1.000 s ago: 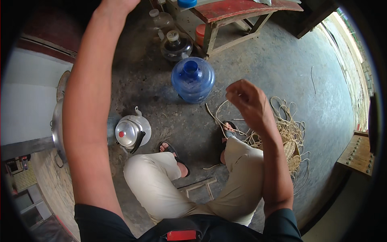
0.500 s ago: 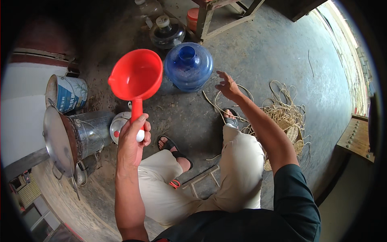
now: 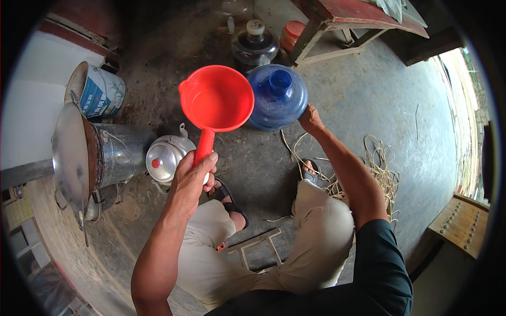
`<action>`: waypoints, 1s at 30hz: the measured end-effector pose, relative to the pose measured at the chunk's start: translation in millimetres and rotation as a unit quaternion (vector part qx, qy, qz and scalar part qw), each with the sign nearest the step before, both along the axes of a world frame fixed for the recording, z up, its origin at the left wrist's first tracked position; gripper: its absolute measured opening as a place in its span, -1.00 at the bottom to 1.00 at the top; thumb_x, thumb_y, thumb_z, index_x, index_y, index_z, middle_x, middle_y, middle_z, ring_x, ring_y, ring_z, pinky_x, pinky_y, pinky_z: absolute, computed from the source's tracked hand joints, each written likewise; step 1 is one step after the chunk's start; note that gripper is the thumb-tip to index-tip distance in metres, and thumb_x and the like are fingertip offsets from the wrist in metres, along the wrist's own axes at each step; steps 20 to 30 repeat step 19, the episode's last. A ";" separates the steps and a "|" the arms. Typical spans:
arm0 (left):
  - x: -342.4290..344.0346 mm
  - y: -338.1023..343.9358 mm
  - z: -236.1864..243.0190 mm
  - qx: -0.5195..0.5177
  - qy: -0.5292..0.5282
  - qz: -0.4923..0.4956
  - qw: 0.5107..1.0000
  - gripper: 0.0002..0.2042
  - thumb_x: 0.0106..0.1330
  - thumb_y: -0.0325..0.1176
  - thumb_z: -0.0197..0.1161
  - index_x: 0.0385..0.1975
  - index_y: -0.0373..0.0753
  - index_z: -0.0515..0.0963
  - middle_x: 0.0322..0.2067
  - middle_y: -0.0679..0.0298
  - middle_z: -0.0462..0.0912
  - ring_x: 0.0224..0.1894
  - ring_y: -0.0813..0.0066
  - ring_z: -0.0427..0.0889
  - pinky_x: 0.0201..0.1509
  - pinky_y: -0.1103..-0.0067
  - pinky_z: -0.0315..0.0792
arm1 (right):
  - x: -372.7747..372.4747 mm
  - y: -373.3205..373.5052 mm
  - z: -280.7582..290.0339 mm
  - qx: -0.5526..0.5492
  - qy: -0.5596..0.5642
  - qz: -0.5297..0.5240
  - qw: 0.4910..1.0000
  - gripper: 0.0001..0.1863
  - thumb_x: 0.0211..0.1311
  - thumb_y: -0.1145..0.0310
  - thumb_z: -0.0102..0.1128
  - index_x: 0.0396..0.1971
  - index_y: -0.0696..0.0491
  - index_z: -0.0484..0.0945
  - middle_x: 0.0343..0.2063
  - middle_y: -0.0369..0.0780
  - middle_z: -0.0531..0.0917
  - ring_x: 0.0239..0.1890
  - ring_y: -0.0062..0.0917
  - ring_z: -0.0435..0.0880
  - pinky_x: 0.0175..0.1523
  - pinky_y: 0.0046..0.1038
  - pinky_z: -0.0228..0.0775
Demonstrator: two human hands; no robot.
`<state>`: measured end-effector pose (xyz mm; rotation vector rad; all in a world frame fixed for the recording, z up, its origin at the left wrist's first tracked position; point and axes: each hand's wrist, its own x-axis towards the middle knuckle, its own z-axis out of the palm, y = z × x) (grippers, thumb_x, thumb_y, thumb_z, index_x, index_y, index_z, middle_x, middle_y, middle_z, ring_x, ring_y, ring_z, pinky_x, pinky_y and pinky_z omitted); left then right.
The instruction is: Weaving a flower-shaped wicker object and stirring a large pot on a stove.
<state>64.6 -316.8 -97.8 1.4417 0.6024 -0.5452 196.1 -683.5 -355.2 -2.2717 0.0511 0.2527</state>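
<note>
My left hand is wrapped round the handle of a red plastic dipper, its bowl open toward me and seemingly without anything inside. Just right of the bowl stands a large translucent blue water jug, upright with its open neck on top. My right hand is against the jug's lower right side, fingers curled in and partly hidden. The dipper's rim overlaps the jug's left edge in the view. Below and left of the dipper sits a silver kettle with a red lid knob.
Left of me are a metal bucket stove with a wok lid against it and a white-blue bucket. Another clear jug and a wooden table stand beyond. Coiled rope lies at right.
My right hand has come from open air beside the blue jug to the jug's side, its fingers curling. The dipper stays in my left hand. The whole view has shifted.
</note>
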 end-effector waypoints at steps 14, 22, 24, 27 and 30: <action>4.2 46.2 -37.3 -0.029 0.045 0.107 0.993 -0.71 0.45 -0.10 0.46 -0.12 -0.13 0.56 -0.37 0.43 0.51 -0.45 0.72 0.46 -0.49 0.71 0.27 | 9.8 31.2 79.5 -0.036 -0.036 0.105 0.993 -0.60 0.18 0.31 0.41 0.05 0.03 0.69 -0.07 0.00 0.80 0.04 -0.08 0.79 0.14 -0.17 0.57; 2.0 48.6 -42.9 -0.004 0.057 0.075 0.996 -0.63 0.43 -0.06 0.49 -0.03 -0.17 0.56 -0.38 0.44 0.52 -0.45 0.72 0.45 -0.50 0.71 0.30 | -6.4 21.3 114.7 0.052 0.065 0.124 0.989 -0.55 0.20 0.30 0.45 0.10 0.09 0.68 0.03 -0.05 0.81 0.10 -0.28 0.80 0.23 -0.20 0.55; 2.0 48.6 -42.9 -0.004 0.057 0.075 0.996 -0.63 0.43 -0.06 0.49 -0.03 -0.17 0.56 -0.38 0.44 0.52 -0.45 0.72 0.45 -0.50 0.71 0.30 | -6.4 21.3 114.7 0.052 0.065 0.124 0.989 -0.55 0.20 0.30 0.45 0.10 0.09 0.68 0.03 -0.05 0.81 0.10 -0.28 0.80 0.23 -0.20 0.55; 2.0 48.6 -42.9 -0.004 0.057 0.075 0.996 -0.63 0.43 -0.06 0.49 -0.03 -0.17 0.56 -0.38 0.44 0.52 -0.45 0.72 0.45 -0.50 0.71 0.30 | -6.4 21.3 114.7 0.052 0.065 0.124 0.989 -0.55 0.20 0.30 0.45 0.10 0.09 0.68 0.03 -0.05 0.81 0.10 -0.28 0.80 0.23 -0.20 0.55; 2.0 48.6 -42.9 -0.004 0.057 0.075 0.996 -0.63 0.43 -0.06 0.49 -0.03 -0.17 0.56 -0.38 0.44 0.52 -0.45 0.72 0.45 -0.50 0.71 0.30 | -6.4 21.3 114.7 0.052 0.065 0.124 0.989 -0.55 0.20 0.30 0.45 0.10 0.09 0.68 0.03 -0.05 0.81 0.10 -0.28 0.80 0.23 -0.20 0.55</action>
